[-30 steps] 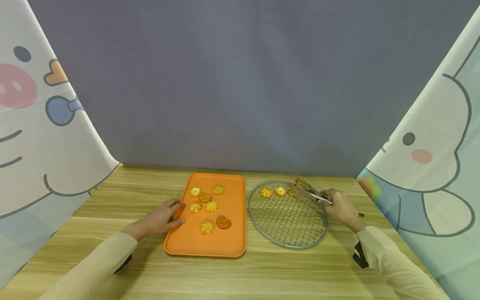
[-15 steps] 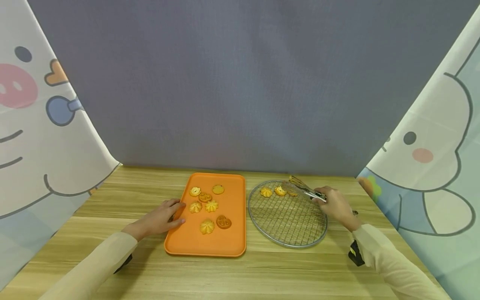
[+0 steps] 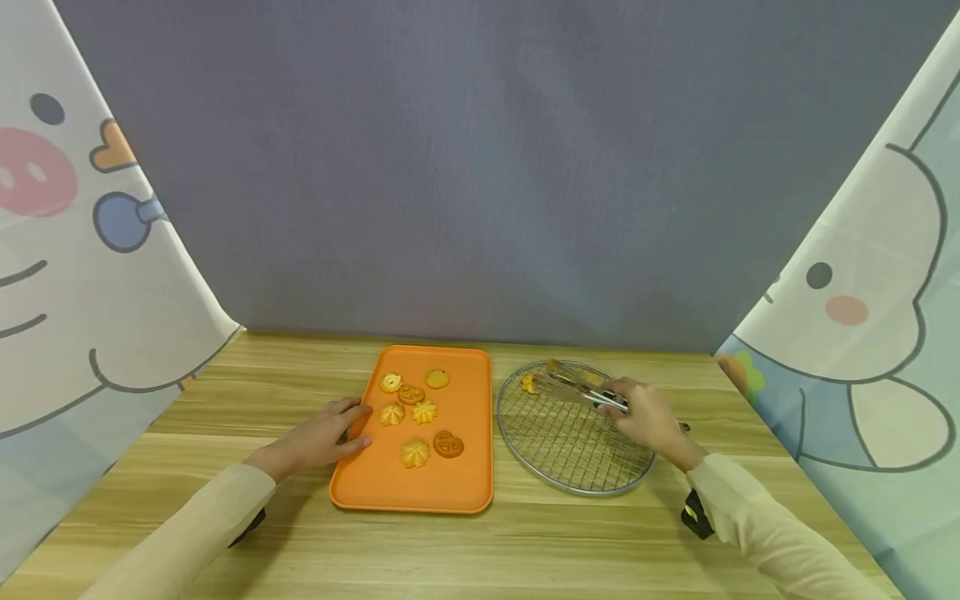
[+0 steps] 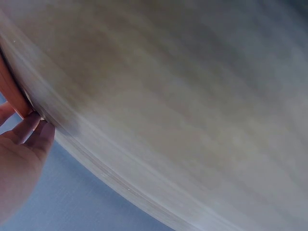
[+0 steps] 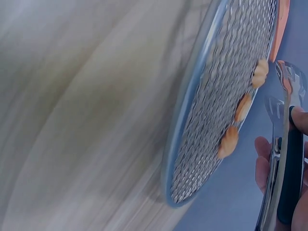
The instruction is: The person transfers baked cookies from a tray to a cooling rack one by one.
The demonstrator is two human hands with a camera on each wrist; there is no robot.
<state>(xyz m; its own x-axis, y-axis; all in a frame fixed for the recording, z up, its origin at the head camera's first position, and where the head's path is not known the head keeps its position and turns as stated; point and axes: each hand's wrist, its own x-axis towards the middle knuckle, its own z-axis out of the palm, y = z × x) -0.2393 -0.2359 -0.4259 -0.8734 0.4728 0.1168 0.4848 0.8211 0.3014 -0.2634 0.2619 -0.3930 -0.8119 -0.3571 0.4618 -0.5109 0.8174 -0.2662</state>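
Note:
My left hand (image 3: 318,437) holds the left rim of an orange tray (image 3: 457,487), thumb and forefinger over the edge. Several cookies, some shell-shaped (image 3: 415,453) and some pretzel-shaped (image 3: 448,444), lie on the tray. In my right hand (image 3: 651,421) is a pair of metal tongs (image 3: 613,402) with dark grips, its tips spread apart. They hang over the back of a round wire rack (image 3: 592,454), pointing left. Three cookies line the rack's far side in the right wrist view, one of them a ridged cookie (image 5: 228,142). The tongs partly hide them in the head view.
Tray and rack stand side by side on a wood-grain table (image 3: 540,550), a narrow gap between them. A grey cloth (image 3: 480,183) rises behind the table's back edge. Cartoon-printed sheets (image 3: 862,350) flank both sides.
My right hand has moved left with the tongs, from the rack's right side to over its row of cookies. The left hand and the tray have stayed put.

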